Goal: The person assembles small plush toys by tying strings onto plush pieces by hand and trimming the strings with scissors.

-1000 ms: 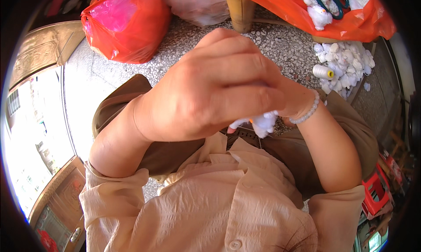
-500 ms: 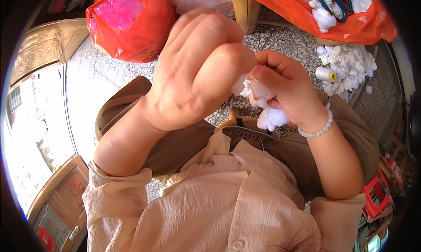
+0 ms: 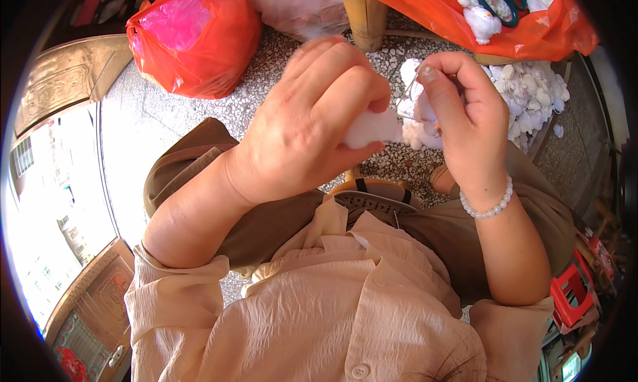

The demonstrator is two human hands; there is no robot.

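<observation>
My left hand [image 3: 316,116] is closed with its fingers curled round a smooth, soft white piece [image 3: 372,128]. Facing it, my right hand [image 3: 468,113] pinches a thin, needle-like metal tool [image 3: 411,84] between thumb and forefinger. Small fluffy white crocheted pieces [image 3: 413,134] with a touch of orange sit between the hands, beside the right fingers. Which fingers bear those pieces is partly hidden. A pale bead bracelet [image 3: 488,206] circles my right wrist.
Beyond my hands, a red plastic bag [image 3: 199,39] stands on the speckled floor [image 3: 179,123]. A spread orange-red bag [image 3: 545,33] at far right holds white crocheted pieces and dark green-handled scissors [image 3: 508,9]. Below it lies a heap of white pieces [image 3: 538,93]. A red stool [image 3: 573,292] is at right.
My hands have moved apart, the right one rising and shifting right. The white piece in my left hand and the thin tool in my right show more now. The view has shifted slightly.
</observation>
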